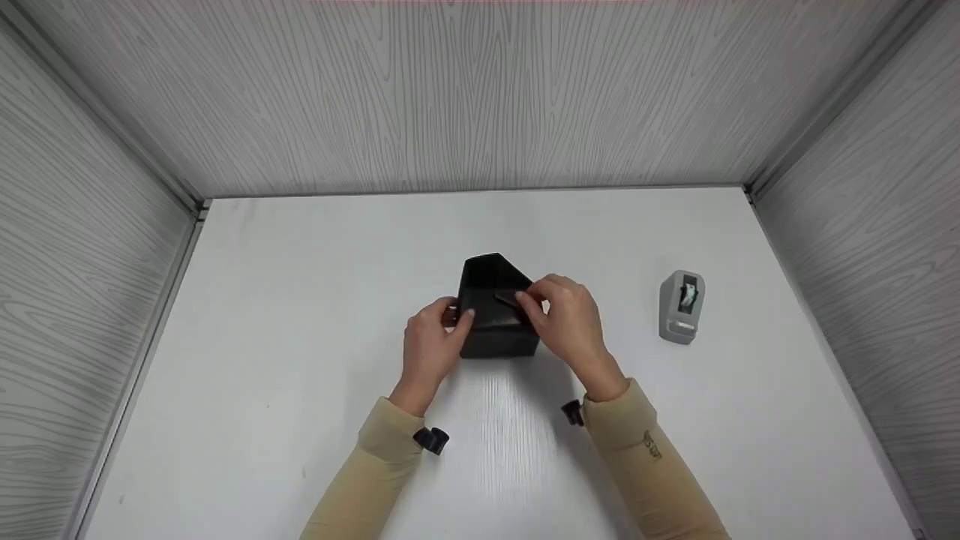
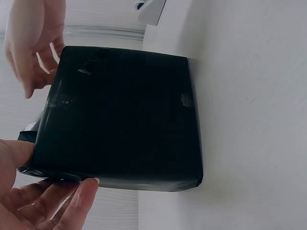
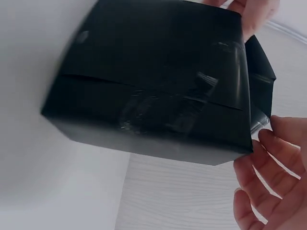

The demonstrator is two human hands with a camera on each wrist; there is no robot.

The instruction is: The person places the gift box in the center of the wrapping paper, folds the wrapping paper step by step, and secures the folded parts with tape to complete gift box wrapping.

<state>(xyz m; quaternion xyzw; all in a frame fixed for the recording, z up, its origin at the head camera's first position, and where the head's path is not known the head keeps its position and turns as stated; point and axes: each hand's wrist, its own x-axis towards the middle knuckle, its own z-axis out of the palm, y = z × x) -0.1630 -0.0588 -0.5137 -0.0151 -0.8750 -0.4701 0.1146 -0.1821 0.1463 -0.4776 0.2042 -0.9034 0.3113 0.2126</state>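
A black paper box (image 1: 499, 341) with an open, slanted top stands on the table. My left hand (image 1: 435, 335) grips its left side, the thumb over the upper edge and the fingers against the side wall. At the top right, my right hand (image 1: 566, 315) pinches a dark flap (image 1: 508, 300) between thumb and forefinger. In the right wrist view, shiny clear tape (image 3: 259, 123) shows beside those fingertips, and a seam crosses the box wall (image 3: 148, 52) under more tape (image 3: 192, 105). The left wrist view has the thumb and fingers at a lower corner of the box (image 2: 120, 120).
A grey tape dispenser (image 1: 681, 307) with a roll in it stands to the right of the box on the white table (image 1: 315, 300). Wood-grain panels (image 1: 480, 97) enclose the table at the back and both sides. Dark straps (image 1: 431, 440) sit at the sleeves.
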